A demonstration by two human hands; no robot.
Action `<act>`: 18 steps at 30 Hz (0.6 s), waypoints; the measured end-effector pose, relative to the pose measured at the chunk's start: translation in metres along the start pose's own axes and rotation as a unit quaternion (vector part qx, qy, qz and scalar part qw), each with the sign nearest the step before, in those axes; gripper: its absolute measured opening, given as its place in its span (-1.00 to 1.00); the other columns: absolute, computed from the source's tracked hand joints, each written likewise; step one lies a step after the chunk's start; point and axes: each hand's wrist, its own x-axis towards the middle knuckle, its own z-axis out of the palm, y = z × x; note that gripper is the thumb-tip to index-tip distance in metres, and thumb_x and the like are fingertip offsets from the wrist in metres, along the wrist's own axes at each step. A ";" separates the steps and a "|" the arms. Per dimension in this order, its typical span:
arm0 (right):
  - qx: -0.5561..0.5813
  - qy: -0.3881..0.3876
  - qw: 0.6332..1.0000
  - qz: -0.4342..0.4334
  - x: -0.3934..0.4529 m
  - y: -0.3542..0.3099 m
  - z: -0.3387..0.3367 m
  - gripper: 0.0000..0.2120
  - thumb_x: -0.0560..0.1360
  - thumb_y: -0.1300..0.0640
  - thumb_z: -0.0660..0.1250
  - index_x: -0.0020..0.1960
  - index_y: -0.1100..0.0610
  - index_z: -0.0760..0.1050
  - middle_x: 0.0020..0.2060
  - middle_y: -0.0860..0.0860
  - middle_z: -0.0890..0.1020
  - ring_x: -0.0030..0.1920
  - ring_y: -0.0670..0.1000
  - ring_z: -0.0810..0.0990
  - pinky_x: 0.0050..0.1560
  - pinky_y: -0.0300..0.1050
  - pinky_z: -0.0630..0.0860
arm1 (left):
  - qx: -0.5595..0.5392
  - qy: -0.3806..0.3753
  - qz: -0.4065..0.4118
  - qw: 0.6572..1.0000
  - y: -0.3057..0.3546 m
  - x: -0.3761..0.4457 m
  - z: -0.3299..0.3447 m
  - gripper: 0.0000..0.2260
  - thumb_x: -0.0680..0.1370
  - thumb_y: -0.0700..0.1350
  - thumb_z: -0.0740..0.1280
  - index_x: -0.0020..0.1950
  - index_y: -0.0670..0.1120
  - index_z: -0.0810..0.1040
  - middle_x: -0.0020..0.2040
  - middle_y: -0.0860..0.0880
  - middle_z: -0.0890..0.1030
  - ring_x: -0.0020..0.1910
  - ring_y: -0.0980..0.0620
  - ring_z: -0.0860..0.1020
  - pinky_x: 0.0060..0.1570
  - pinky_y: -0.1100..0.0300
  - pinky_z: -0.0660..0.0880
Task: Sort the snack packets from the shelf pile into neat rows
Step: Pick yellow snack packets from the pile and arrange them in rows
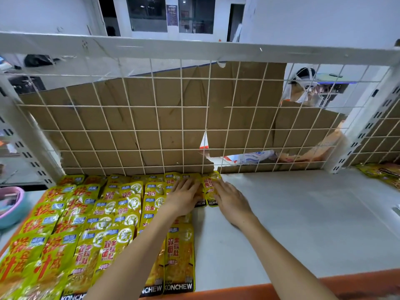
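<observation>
I see both hands stretched to the back of the white shelf, whose surface is flat, matte and pale, edged at the front by an orange strip. My left hand lies palm down with straight fingers pressing on the glossy yellow snack packets, which fill the left half of the shelf in overlapping rows, each a flat crinkled foil pouch with red lettering and a black band at the bottom. My right hand rests just beside it, fingers extended and flat on the endmost packet, a small rectangular pouch standing at the right end of the back row, against the wire grid. The two hands are close together but not touching, neither curled around anything. The grid is thin white wire in square cells, and behind it stands a creased, torn sheet of brown cardboard. A few more yellow packets lie loosely at the far right edge of the shelf, well apart from the rows. A rounded pink and teal basin sits off the shelf's left side.
</observation>
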 end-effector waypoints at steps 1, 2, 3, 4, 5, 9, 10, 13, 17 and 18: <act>0.001 -0.002 1.000 0.004 0.000 -0.001 0.000 -0.55 0.66 -0.04 -0.03 0.53 -0.05 0.07 0.54 -0.09 0.08 0.50 0.02 0.09 0.43 -0.08 0.12 | -0.004 -0.001 0.001 1.000 0.000 0.000 -0.001 -0.51 0.63 0.08 0.08 0.54 0.01 0.07 0.55 -0.01 0.04 0.53 -0.04 -0.04 0.46 0.06 -0.17; 0.002 -0.004 1.000 0.008 0.000 -0.002 0.000 -0.56 0.66 -0.04 -0.03 0.53 -0.05 0.07 0.53 -0.08 0.08 0.50 0.03 0.10 0.43 -0.07 0.12 | -0.008 -0.002 0.003 1.000 0.000 0.000 -0.002 -0.51 0.63 0.08 0.09 0.53 0.00 0.08 0.55 -0.01 0.06 0.53 -0.04 -0.03 0.47 0.05 -0.16; 0.002 -0.006 1.000 0.012 0.001 -0.004 -0.001 -0.56 0.65 -0.03 -0.03 0.52 -0.04 0.08 0.53 -0.07 0.09 0.49 0.03 0.10 0.43 -0.07 0.12 | -0.011 -0.003 0.003 1.000 0.000 0.001 -0.003 -0.50 0.63 0.09 0.10 0.53 0.00 0.09 0.54 -0.02 0.07 0.53 -0.05 -0.01 0.47 0.04 -0.15; -0.001 -0.010 1.000 0.015 0.001 -0.005 -0.002 -0.56 0.65 -0.03 -0.03 0.52 -0.03 0.09 0.53 -0.07 0.10 0.49 0.04 0.11 0.43 -0.06 0.13 | -0.015 -0.006 0.001 1.000 0.001 0.002 -0.004 -0.50 0.62 0.09 0.11 0.53 0.00 0.10 0.54 -0.02 0.08 0.52 -0.06 0.00 0.48 0.04 -0.14; -0.006 -0.012 1.000 0.016 0.002 -0.006 -0.003 -0.56 0.65 -0.03 -0.02 0.52 -0.02 0.10 0.53 -0.05 0.11 0.48 0.04 0.13 0.43 -0.05 0.14 | -0.020 -0.011 -0.002 1.000 0.001 0.003 -0.005 -0.49 0.62 0.09 0.13 0.52 -0.01 0.10 0.53 -0.03 0.09 0.52 -0.07 0.01 0.48 0.03 -0.12; -0.016 -0.035 0.999 0.030 0.004 -0.015 -0.015 -0.57 0.64 0.00 0.01 0.49 0.04 0.15 0.51 0.00 0.15 0.44 0.09 0.20 0.40 0.01 0.21 | -0.041 -0.026 -0.020 0.999 0.004 0.009 -0.012 -0.48 0.56 0.10 0.24 0.47 -0.02 0.21 0.48 -0.07 0.17 0.48 -0.13 0.09 0.47 -0.02 -0.04; -0.016 -0.042 0.998 0.036 0.004 -0.018 -0.019 -0.58 0.64 0.01 0.02 0.48 0.06 0.17 0.50 0.01 0.17 0.43 0.10 0.21 0.38 0.02 0.23 | -0.041 -0.028 -0.024 0.998 0.006 0.010 -0.015 -0.49 0.55 0.09 0.26 0.45 -0.03 0.24 0.47 -0.08 0.19 0.47 -0.15 0.12 0.46 -0.03 0.00; -0.005 -0.019 0.999 0.044 -0.001 -0.027 -0.031 -0.58 0.62 0.03 0.08 0.46 0.07 0.20 0.45 0.02 0.27 0.39 0.13 0.26 0.33 0.04 0.26 | -0.050 -0.018 -0.024 0.998 0.007 0.012 -0.022 -0.49 0.50 0.09 0.33 0.40 -0.03 0.33 0.44 -0.07 0.25 0.43 -0.16 0.20 0.42 -0.02 0.13; 0.042 0.034 0.997 0.050 -0.025 -0.023 -0.044 -0.58 0.62 -0.02 0.12 0.44 0.08 0.28 0.37 0.03 0.39 0.36 0.10 0.32 0.31 -0.02 0.29 | -0.067 0.076 -0.018 0.995 0.004 0.001 -0.030 -0.57 0.50 0.00 0.32 0.35 -0.05 0.41 0.34 -0.08 0.41 0.30 -0.13 0.37 0.24 0.01 0.38; 0.048 0.037 0.997 0.057 -0.036 -0.020 -0.044 -0.60 0.61 -0.01 0.13 0.41 0.09 0.31 0.36 0.03 0.41 0.35 0.10 0.34 0.30 -0.03 0.31 | -0.041 0.106 -0.010 0.993 0.007 -0.007 -0.031 -0.60 0.51 0.00 0.31 0.33 -0.05 0.43 0.29 -0.08 0.45 0.27 -0.13 0.40 0.19 0.02 0.40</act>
